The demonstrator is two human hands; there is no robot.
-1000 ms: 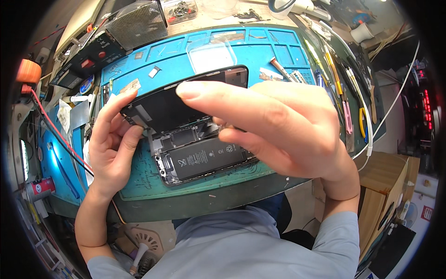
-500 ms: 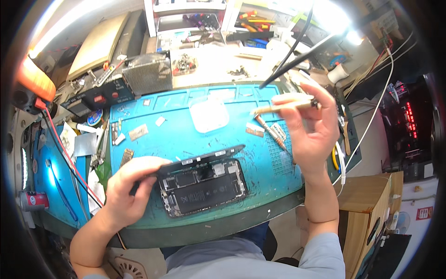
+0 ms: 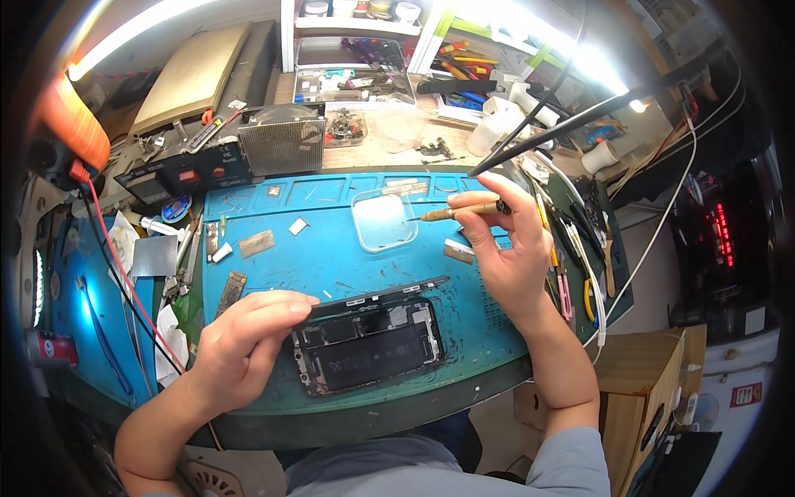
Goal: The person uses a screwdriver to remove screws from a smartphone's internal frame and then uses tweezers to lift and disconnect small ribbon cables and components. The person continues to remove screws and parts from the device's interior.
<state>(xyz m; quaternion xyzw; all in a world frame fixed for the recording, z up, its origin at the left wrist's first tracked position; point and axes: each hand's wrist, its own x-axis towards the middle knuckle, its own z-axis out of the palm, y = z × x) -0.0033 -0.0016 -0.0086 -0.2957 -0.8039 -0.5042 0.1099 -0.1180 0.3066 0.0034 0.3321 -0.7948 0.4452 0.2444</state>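
An opened smartphone (image 3: pixel 373 352) lies on the blue work mat, with its dark battery and inner parts showing. My left hand (image 3: pixel 252 340) grips the left end of its screen panel (image 3: pixel 373 300), which stands tilted up along the phone's far edge. In my right hand (image 3: pixel 509 248) is a slim brass-coloured precision screwdriver (image 3: pixel 443 214), held level between thumb and fingers. The driver's thin tip points left, by the right rim of a shallow translucent square dish (image 3: pixel 384 246). Whether the tip touches the dish I cannot tell.
Small metal plates (image 3: pixel 257 243) and a white chip-like piece (image 3: pixel 299 226) lie on the mat. A black device with red switches (image 3: pixel 182 178) stands at the back left. Pliers and tweezers (image 3: pixel 571 265) crowd the right edge. A black lamp arm (image 3: pixel 563 124) reaches in overhead.
My right hand has moved down and left, bringing the screwdriver's tip to the dish. My left hand still holds the screen panel, which leans at much the same tilt.
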